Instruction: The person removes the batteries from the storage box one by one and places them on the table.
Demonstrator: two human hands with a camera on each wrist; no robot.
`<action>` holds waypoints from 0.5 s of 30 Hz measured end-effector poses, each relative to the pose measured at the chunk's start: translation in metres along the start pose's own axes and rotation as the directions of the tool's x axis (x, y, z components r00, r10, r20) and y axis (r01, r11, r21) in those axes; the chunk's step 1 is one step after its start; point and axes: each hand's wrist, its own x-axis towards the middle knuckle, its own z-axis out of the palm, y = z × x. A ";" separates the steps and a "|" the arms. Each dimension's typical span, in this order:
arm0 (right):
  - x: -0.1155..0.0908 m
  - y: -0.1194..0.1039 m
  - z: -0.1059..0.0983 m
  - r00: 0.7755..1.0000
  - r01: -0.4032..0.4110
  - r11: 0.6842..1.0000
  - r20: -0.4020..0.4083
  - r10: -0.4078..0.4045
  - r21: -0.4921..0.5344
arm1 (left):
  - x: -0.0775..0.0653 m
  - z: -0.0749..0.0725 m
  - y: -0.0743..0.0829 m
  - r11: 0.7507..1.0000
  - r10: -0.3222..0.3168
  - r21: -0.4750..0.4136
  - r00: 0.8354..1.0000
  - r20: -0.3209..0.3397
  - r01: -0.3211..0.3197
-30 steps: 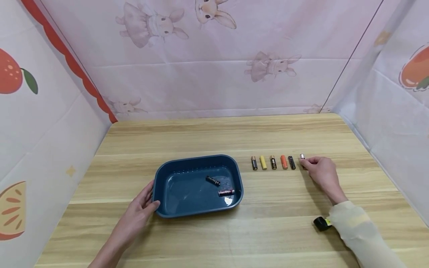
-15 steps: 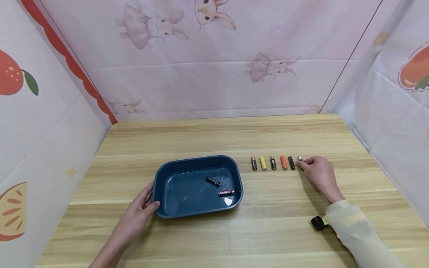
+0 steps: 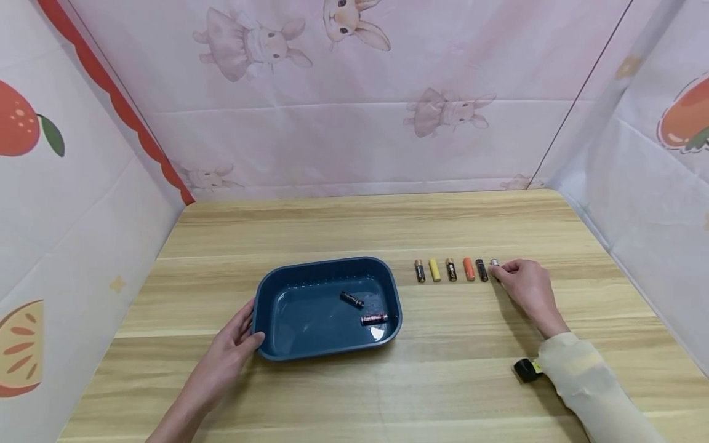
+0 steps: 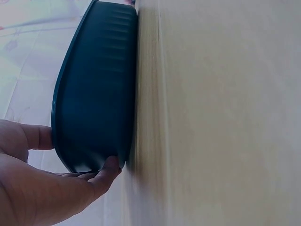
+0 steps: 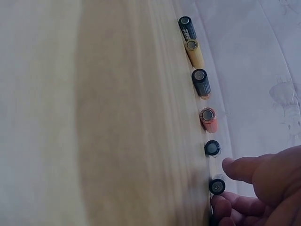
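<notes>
My left hand (image 3: 235, 344) grips the left end of a dark blue plastic basin (image 3: 328, 261), its thumb near the front corner. In the left wrist view, fingers (image 4: 40, 137) meet the basin's end wall. Two batteries lie inside: a black one (image 3: 351, 299) and a dark red one (image 3: 374, 319). My right hand (image 3: 528, 289) is at a battery with a silver end (image 3: 495, 262), at the right of a row. In the right wrist view fingers touch this black-cased battery (image 5: 217, 186); the thumb (image 5: 240, 168) stands slightly off it.
Left of that battery, the row holds black (image 3: 482, 269), orange (image 3: 469, 269), yellow (image 3: 434, 269) and other batteries. A black object with a yellow-green part (image 3: 526, 370) lies by the right sleeve. Printed cloth walls (image 3: 343, 147) border the wooden table (image 3: 354, 227).
The right hand has shifted slightly left with the silver-ended battery, which now lies closer to the black one in the row. The left hand and basin have stayed put.
</notes>
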 end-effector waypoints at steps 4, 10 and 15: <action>0.000 0.001 0.000 1.000 -0.005 1.000 0.015 0.005 0.006 | 0.000 0.000 0.000 1.000 -0.006 0.005 1.000 0.001 0.006; -0.002 0.001 -0.002 0.999 -0.022 0.999 0.027 0.021 0.033 | 0.001 -0.001 0.000 0.999 -0.026 0.019 1.000 0.001 0.026; -0.009 -0.007 -0.011 1.000 -0.022 0.992 -0.005 0.023 0.121 | 0.001 -0.001 0.000 0.999 -0.028 0.024 1.000 0.002 0.028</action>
